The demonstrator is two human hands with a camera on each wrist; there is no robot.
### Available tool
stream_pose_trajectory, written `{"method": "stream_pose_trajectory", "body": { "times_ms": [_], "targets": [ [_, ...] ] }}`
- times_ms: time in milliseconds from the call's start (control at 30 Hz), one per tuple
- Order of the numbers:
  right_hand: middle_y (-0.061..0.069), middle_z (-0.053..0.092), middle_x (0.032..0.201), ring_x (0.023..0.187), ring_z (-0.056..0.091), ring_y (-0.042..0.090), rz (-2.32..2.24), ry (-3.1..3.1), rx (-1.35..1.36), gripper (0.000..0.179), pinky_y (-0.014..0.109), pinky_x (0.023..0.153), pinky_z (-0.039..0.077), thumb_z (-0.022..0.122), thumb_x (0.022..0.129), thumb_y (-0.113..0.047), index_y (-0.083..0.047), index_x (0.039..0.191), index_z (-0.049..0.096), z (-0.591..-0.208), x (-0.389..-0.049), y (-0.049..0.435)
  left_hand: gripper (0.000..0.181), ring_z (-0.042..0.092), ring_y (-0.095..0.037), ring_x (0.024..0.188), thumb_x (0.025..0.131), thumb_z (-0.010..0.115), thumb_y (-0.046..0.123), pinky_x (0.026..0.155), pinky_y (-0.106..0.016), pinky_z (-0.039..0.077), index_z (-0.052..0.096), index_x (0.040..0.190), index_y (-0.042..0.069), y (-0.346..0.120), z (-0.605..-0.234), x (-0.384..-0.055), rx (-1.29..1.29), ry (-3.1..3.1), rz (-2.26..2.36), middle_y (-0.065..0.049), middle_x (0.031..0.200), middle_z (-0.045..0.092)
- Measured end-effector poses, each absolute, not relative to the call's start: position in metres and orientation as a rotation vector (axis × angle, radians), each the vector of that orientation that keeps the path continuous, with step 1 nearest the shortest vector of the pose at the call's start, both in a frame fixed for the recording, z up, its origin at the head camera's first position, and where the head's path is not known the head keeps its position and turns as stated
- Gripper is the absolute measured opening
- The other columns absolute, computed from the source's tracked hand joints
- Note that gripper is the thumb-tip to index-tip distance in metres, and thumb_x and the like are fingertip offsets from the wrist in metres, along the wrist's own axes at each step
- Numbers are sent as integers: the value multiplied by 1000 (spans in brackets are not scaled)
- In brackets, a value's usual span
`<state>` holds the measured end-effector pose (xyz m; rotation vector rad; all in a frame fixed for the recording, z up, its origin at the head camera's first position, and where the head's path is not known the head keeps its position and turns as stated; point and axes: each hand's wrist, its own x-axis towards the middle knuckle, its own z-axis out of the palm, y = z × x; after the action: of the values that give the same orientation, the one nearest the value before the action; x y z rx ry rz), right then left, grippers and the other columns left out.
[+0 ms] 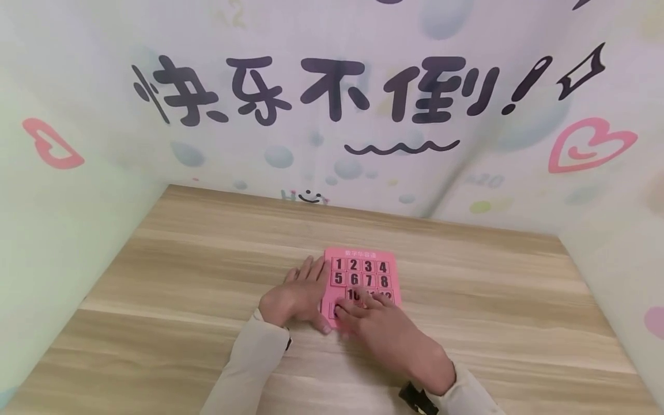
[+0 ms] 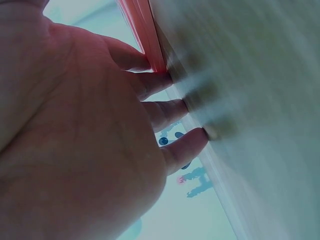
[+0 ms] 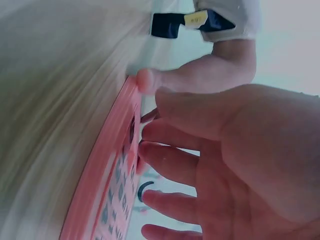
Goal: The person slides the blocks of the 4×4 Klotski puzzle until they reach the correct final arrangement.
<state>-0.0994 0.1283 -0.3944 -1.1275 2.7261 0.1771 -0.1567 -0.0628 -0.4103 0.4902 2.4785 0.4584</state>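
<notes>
A pink sliding number puzzle (image 1: pixel 396 282) lies flat on the wooden table. Its upper rows read 1 to 4 and 5 to 8; 10, 11 and 12 show partly below, with a gap at the left of that row. My left hand (image 1: pixel 298 297) rests along the puzzle's left side, fingers extended, thumb at the lower left corner. In the left wrist view the fingertips (image 2: pixel 197 137) meet the table. Over the lower rows, my right hand (image 1: pixel 386 331) reaches in with extended fingers, a fingertip on a lower-left tile whose number is covered. The rest of the bottom row is hidden.
The wooden table (image 1: pixel 207 248) meets a white printed backdrop (image 1: pixel 311 155) behind and at both sides, with black lettering and pink hearts. A dark strap (image 1: pixel 417 397) sits at my right wrist, beside the light sleeve.
</notes>
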Motion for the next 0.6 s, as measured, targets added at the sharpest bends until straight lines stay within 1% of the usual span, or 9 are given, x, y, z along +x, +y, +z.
{"method": "stream_pose_trajectory", "body": {
  "times_ms": [33, 133, 233, 400, 600],
  "targets": [
    [-6, 46, 152, 145, 36, 32, 187, 2719, -1143, 42, 53, 114, 37, 48, 102, -17, -23, 143, 55, -394, -98, 128, 128, -6, -34, 153, 68, 88, 41, 125, -50, 4, 5, 159, 3, -63, -410, -157, 492, 2480, 455, -14, 167, -1],
    [-6, 48, 151, 144, 37, 34, 192, 2710, -1169, 40, 53, 113, 39, 48, 103, -30, -25, 142, 57, -393, -94, 126, 129, -6, -34, 153, 68, 88, 42, 125, -51, 4, 5, 159, 3, -62, -410, -157, 498, 2484, 445, -14, 167, -1],
    [-6, 49, 151, 144, 38, 34, 204, 2711, -1178, 42, 53, 112, 40, 47, 103, -40, -24, 140, 58, -393, -92, 125, 129, -7, -34, 153, 68, 88, 42, 125, -51, 3, 5, 159, 3, -63, -411, -158, 500, 2481, 449, -14, 167, -2],
    [-6, 50, 150, 143, 40, 35, 215, 2724, -1193, 41, 53, 110, 41, 48, 103, -39, -24, 139, 60, -395, -92, 125, 129, -6, -35, 153, 68, 88, 42, 125, -51, 4, 5, 159, 3, -63, -411, -158, 506, 2483, 457, -14, 167, -2],
    [-5, 49, 150, 143, 40, 34, 220, 2727, -1186, 40, 53, 111, 41, 47, 104, -33, -23, 140, 59, -396, -93, 125, 130, -6, -35, 153, 67, 88, 43, 125, -52, 4, 6, 159, 2, -63, -411, -157, 510, 2490, 448, -14, 167, -1]
  ]
}}
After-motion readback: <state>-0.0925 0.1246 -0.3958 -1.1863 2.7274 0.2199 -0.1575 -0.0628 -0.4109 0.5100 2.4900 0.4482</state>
